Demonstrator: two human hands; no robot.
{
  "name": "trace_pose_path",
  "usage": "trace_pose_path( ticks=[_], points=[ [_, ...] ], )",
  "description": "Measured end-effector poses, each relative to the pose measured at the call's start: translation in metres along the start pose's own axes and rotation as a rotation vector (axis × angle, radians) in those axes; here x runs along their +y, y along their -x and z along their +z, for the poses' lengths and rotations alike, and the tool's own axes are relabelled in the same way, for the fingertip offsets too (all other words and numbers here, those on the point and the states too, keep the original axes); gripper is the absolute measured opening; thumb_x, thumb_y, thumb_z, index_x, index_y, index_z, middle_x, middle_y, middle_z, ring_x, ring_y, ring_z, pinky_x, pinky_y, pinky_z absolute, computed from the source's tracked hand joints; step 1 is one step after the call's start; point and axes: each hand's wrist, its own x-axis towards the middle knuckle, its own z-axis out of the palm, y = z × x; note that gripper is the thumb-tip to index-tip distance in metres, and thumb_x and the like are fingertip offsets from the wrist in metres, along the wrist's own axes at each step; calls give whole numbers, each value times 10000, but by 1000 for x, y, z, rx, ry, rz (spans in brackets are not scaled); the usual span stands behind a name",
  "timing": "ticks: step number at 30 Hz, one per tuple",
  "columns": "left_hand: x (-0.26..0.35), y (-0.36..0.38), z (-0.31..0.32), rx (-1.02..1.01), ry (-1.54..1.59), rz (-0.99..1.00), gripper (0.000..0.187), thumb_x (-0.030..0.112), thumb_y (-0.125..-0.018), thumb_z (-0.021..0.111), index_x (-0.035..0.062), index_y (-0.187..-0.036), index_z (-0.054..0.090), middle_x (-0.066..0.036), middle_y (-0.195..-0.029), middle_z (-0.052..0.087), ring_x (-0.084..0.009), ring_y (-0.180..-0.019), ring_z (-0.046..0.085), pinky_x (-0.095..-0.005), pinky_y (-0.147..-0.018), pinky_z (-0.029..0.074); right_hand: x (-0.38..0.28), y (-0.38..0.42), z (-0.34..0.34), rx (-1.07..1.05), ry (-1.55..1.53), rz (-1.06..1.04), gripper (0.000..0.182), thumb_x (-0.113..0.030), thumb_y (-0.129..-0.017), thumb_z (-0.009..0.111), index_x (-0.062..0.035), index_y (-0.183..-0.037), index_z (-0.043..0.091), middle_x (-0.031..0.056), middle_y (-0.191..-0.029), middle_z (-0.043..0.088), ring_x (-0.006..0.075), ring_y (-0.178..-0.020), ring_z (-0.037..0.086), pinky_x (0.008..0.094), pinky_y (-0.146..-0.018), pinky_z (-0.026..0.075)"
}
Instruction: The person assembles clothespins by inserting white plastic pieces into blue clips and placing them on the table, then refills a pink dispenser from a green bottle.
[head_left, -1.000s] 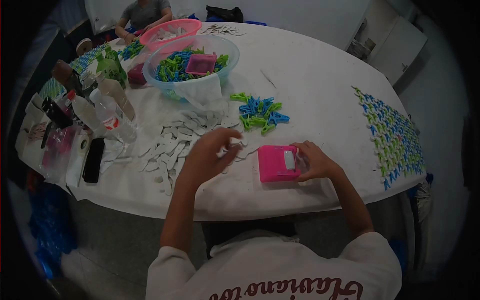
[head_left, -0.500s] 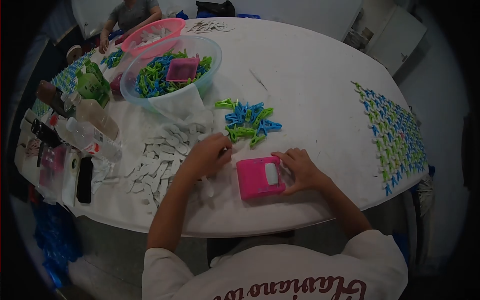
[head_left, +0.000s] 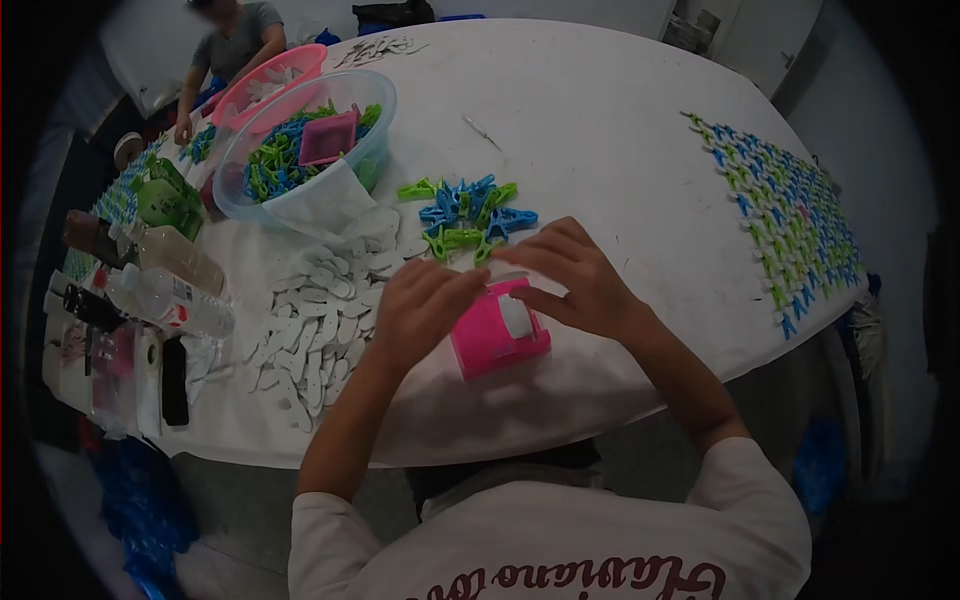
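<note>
My left hand point(head_left: 425, 312) and my right hand point(head_left: 580, 280) meet just above the far edge of a bright pink box point(head_left: 490, 345) with a white insert point(head_left: 515, 317) in its top. Between the fingertips shows a thin pale piece point(head_left: 510, 276), mostly hidden by the fingers; both hands look closed on it. Left of my left hand spreads a pile of flat grey-white pieces point(head_left: 325, 330). Blue and green plastic clothespins point(head_left: 468, 212) lie in a small heap just beyond my fingers.
A clear blue basin point(head_left: 235, 195) full of clothespins holds a pink tray point(head_left: 327, 140). Behind it stands a pink basin point(head_left: 300, 68) near another person point(head_left: 235, 45). Bottles point(head_left: 180, 255) crowd the left edge. Linked clothespin rows point(head_left: 780, 210) lie right, and a thin tool point(head_left: 481, 131) lies beyond.
My left hand has moved right from the grey pieces to above the pink box. My right hand has left the box's right side and come up to meet it. The view has shifted slightly.
</note>
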Motion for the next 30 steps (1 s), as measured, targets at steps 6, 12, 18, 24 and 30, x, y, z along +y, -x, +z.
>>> trace_pose_path(
  ticks=[6,12,18,24,30],
  points=[
    [-9,21,7,36,107,-66,535,205,-732,866,45,-1187,635,-74,-911,668,-234,-802,622,-365,-709,480,8,5,24,70,104,-145,220,-68,-790,780,-108,-1001,732,30,-925,691,214,-934,585,365,-844,485],
    [7,9,-8,-487,82,-305,1306,546,-446,947,90,-1518,357,-191,-1349,498,-330,-1231,484,-451,-1064,318,18,12,30,386,-95,241,182,13,-864,702,-77,-1020,733,53,-989,666,182,-879,588,318,-765,488],
    [-6,15,0,-688,248,-512,1317,419,-522,916,106,-1587,207,-188,-1345,484,-328,-1256,486,-445,-1062,310,38,28,32,368,-237,452,193,13,-905,665,-66,-1078,698,54,-980,657,146,-892,584,284,-725,454],
    [-15,18,5,-609,145,-486,1346,354,-494,936,58,-1575,191,-171,-1302,525,-316,-1220,543,-448,-1043,322,25,18,25,281,-316,370,164,8,-849,711,-64,-993,682,58,-941,692,178,-828,598,298,-729,451],
    [-24,22,6,-489,117,-515,1211,389,-547,890,85,-1552,285,-157,-1368,482,-317,-1253,494,-462,-1040,321,27,13,31,151,-228,179,184,-3,-785,795,-69,-928,700,43,-845,709,216,-777,601,315,-725,469]
  ],
)
